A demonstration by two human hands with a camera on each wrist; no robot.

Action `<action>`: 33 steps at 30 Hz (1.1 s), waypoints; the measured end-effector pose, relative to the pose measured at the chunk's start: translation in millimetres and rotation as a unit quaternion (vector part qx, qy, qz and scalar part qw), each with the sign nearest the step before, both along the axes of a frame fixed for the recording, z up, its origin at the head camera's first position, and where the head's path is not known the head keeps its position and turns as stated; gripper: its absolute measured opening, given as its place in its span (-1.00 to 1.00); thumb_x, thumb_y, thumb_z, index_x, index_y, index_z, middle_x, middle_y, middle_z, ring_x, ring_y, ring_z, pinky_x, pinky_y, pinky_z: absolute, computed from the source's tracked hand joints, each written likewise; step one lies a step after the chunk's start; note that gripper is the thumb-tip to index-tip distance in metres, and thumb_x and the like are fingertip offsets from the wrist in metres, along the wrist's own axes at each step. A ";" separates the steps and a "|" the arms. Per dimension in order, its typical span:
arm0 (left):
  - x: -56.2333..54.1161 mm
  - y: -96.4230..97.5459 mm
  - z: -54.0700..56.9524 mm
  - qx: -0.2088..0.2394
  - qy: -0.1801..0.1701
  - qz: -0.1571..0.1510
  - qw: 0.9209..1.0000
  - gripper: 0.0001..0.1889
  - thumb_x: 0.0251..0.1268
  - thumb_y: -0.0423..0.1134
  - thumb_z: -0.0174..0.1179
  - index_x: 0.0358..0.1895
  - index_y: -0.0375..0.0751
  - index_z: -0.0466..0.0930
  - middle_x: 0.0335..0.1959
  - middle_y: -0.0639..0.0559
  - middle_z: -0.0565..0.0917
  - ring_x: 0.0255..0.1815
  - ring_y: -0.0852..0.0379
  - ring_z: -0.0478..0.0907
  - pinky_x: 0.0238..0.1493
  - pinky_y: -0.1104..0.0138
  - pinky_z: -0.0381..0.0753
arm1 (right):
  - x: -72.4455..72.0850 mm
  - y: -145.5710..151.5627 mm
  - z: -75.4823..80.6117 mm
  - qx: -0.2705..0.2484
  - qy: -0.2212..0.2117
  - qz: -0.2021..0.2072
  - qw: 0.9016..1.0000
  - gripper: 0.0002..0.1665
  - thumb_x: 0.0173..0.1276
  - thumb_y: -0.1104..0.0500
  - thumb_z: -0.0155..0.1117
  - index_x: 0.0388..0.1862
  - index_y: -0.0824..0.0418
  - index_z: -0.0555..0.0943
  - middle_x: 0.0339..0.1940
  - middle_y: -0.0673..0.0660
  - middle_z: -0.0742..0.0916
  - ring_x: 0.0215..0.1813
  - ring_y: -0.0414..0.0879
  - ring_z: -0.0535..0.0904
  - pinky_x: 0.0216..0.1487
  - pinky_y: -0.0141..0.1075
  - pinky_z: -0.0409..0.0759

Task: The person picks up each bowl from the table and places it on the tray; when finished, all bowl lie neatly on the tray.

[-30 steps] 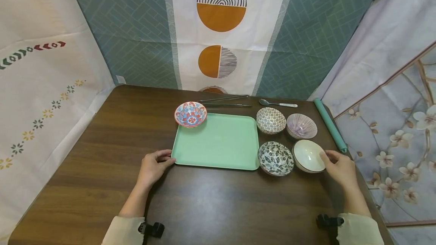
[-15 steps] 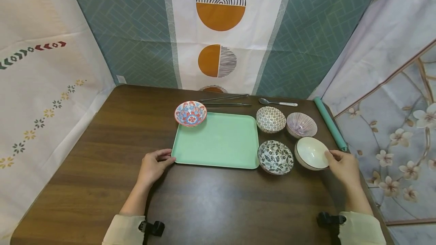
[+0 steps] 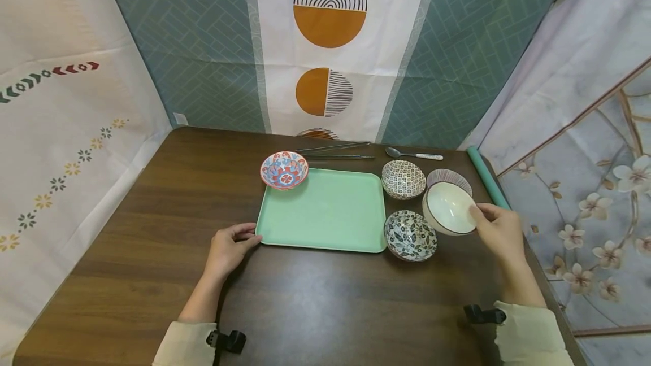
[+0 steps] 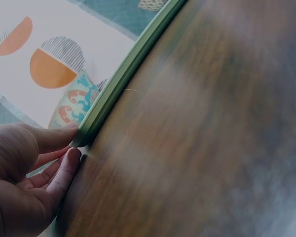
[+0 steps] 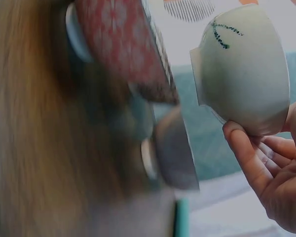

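My right hand [image 3: 500, 233] pinches the rim of a plain white bowl [image 3: 450, 208] with a dark edge. In the right wrist view, this bowl [image 5: 249, 74] is raised off the table, and its outer wall bears a small dark green sprig. From the head view it covers part of a purple-striped bowl [image 3: 450, 177]. A bowl with a black leaf pattern [image 3: 411, 236] sits to its left. At the near left corner of a mint green tray [image 3: 322, 213], my left hand [image 3: 231, 248] pinches the edge between thumb and fingers, also visible in the left wrist view.
A red and blue flowered bowl [image 3: 285, 170] overlaps the tray's far left corner. Beyond the leaf bowl stands a checked bowl [image 3: 404, 179]. Metal chopsticks [image 3: 338, 157] and a spoon [image 3: 413, 154] lie at the back. A rolled green mat [image 3: 487, 177] runs along the right edge.
The white bowl has risen from the table in my right hand, shifting first slightly right, then left and away toward the striped bowl. My left hand and the tray have stayed put.
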State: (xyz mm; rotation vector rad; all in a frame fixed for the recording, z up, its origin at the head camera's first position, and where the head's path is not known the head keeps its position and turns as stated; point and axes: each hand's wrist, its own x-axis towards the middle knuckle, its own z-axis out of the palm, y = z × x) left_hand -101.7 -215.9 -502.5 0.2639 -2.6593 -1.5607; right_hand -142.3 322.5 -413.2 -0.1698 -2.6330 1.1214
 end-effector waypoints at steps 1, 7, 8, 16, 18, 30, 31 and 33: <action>-0.2 0.0 -0.3 0.000 0.000 0.000 1.000 -0.65 0.24 -0.29 0.45 0.07 -0.34 0.72 -0.24 -0.12 0.79 -0.12 -0.01 0.71 -0.27 0.48 0.56 | -1.9 -6.0 0.7 -0.008 0.002 0.009 1.000 -0.56 0.49 0.16 0.21 0.01 0.58 0.65 -0.27 0.50 0.75 -0.60 -0.39 0.58 -0.54 -0.50 0.53; 0.1 0.2 -1.7 0.010 -0.003 0.003 1.000 -0.65 0.25 -0.29 0.45 0.07 -0.34 0.72 -0.24 -0.12 0.78 -0.13 0.01 0.71 -0.26 0.48 0.57 | -14.9 -43.6 -0.8 -0.040 0.005 0.059 0.997 -0.62 0.47 0.23 0.23 0.00 0.58 0.67 -0.27 0.51 0.75 -0.62 -0.35 0.63 -0.55 -0.42 0.61; 0.2 0.2 -1.7 0.011 -0.003 0.003 1.000 -0.65 0.25 -0.29 0.45 0.07 -0.34 0.72 -0.24 -0.12 0.78 -0.13 0.01 0.71 -0.26 0.48 0.57 | -17.1 -49.6 -1.7 -0.045 0.002 0.066 0.997 -0.62 0.47 0.23 0.23 0.01 0.58 0.66 -0.28 0.51 0.75 -0.63 -0.30 0.65 -0.55 -0.40 0.62; -0.1 0.6 0.2 0.006 0.004 0.004 1.000 -0.65 0.24 -0.30 0.45 0.06 -0.36 0.72 -0.25 -0.14 0.78 -0.15 0.01 0.72 -0.28 0.50 0.56 | -29.2 -98.2 -5.6 -0.066 -0.014 0.100 0.993 -0.67 0.45 0.27 0.23 -0.02 0.55 0.69 -0.39 0.39 0.77 -0.56 0.08 0.71 -0.53 -0.35 0.64; 0.0 0.9 1.1 0.002 0.008 0.003 1.000 -0.65 0.23 -0.30 0.46 0.05 -0.37 0.72 -0.25 -0.15 0.78 -0.14 -0.01 0.72 -0.28 0.50 0.56 | -31.5 -111.1 -6.1 -0.074 -0.019 0.109 0.991 -0.68 0.45 0.26 0.23 -0.01 0.53 0.69 -0.38 0.37 0.77 -0.55 0.14 0.70 -0.54 -0.32 0.64; 0.0 -0.5 2.8 0.001 0.012 -0.006 1.000 -0.62 0.23 -0.28 0.46 0.07 -0.38 0.71 -0.20 -0.19 0.78 -0.10 -0.09 0.74 -0.27 0.49 0.58 | -36.0 -181.9 -20.1 -0.111 -0.065 0.165 0.978 -0.74 0.45 0.27 0.25 -0.06 0.46 0.73 -0.46 0.25 0.74 -0.60 -0.05 0.70 -0.49 -0.25 0.68; -0.2 -0.6 2.9 0.001 0.013 -0.006 1.000 -0.62 0.23 -0.28 0.46 0.07 -0.38 0.71 -0.20 -0.19 0.78 -0.10 -0.10 0.74 -0.27 0.49 0.58 | -36.3 -187.0 -21.7 -0.111 -0.068 0.165 0.978 -0.74 0.45 0.27 0.26 -0.07 0.45 0.73 -0.47 0.24 0.74 -0.60 -0.05 0.70 -0.50 -0.25 0.67; -0.6 -1.0 3.2 0.003 0.015 -0.008 1.000 -0.62 0.23 -0.30 0.46 0.07 -0.39 0.71 -0.20 -0.20 0.78 -0.10 -0.10 0.74 -0.26 0.49 0.58 | -37.2 -197.2 -24.8 -0.107 -0.072 0.166 0.978 -0.75 0.45 0.26 0.27 -0.08 0.43 0.74 -0.46 0.23 0.75 -0.59 -0.06 0.71 -0.52 -0.28 0.65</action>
